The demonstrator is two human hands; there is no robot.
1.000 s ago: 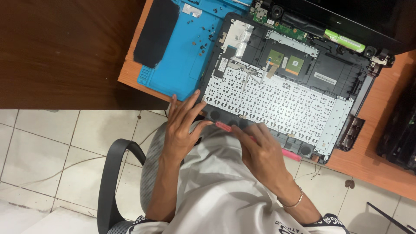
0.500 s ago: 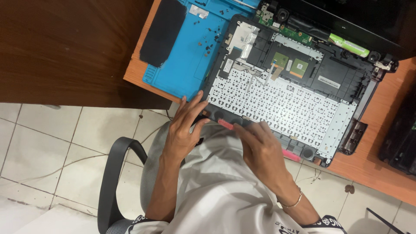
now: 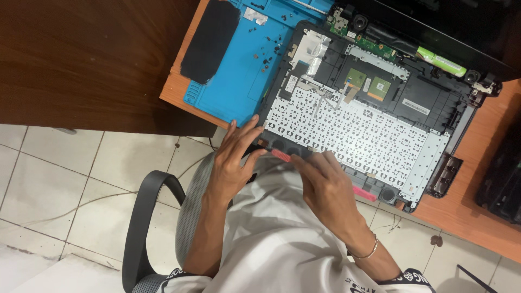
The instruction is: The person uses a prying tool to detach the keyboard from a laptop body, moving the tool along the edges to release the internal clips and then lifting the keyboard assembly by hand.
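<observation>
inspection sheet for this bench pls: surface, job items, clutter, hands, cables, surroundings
Surface: orange desk, blue mat on its left end.
Job's things: opened laptop base, keyboard backplate exposed, pink strip at its near edge.
Clutter: small screws loose on mat; black cover across the mat's left edge.
Hands: left hand and right hand both at the base's near edge, fingers by the strip.
Cables: thin wire on the floor.
Surroundings: tiled floor, chair armrest, dark table.
</observation>
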